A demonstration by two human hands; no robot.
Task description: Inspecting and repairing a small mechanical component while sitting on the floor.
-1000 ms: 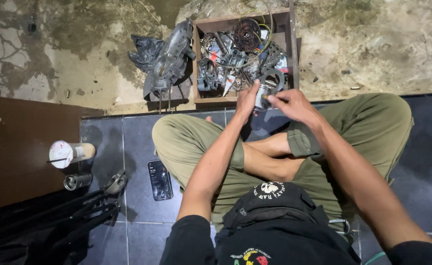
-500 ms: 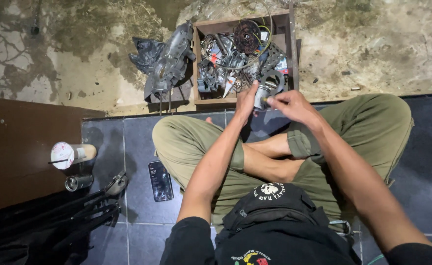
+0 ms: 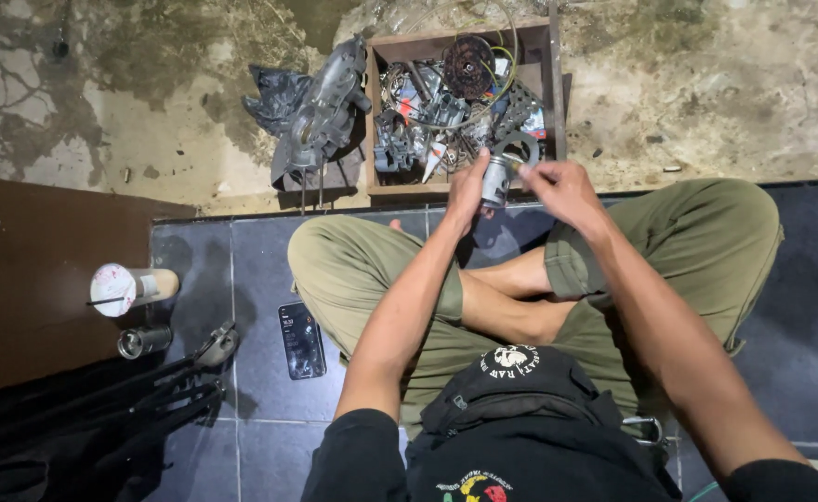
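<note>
**Both hands on a metal cylinder at the box's front edge**

Head view: the person sits cross-legged on dark floor tiles (image 3: 260,279), arms reaching toward the upper middle of the frame. The left hand (image 3: 469,191) and right hand (image 3: 567,191) meet around a small silvery metal cylinder (image 3: 496,178), held upright just above the near edge of a wooden box (image 3: 372,121). The left fingers are closed on the cylinder's side; the right fingers pinch near its top, beside a grey ring-shaped part (image 3: 518,144). The box is crowded with metal parts and wires, leaving little free room inside. Just left of it lie a grey engine casing (image 3: 321,112) and a black plastic bag (image 3: 274,93) on cracked concrete ground. At left centre, a white cup with a straw (image 3: 116,288) lies at the edge of a brown board, a small metal tube (image 3: 142,341) below it. A phone (image 3: 301,339) rests on the tiles beside the left knee, with open tile around it. Dark rods fill the lower left corner.
</note>
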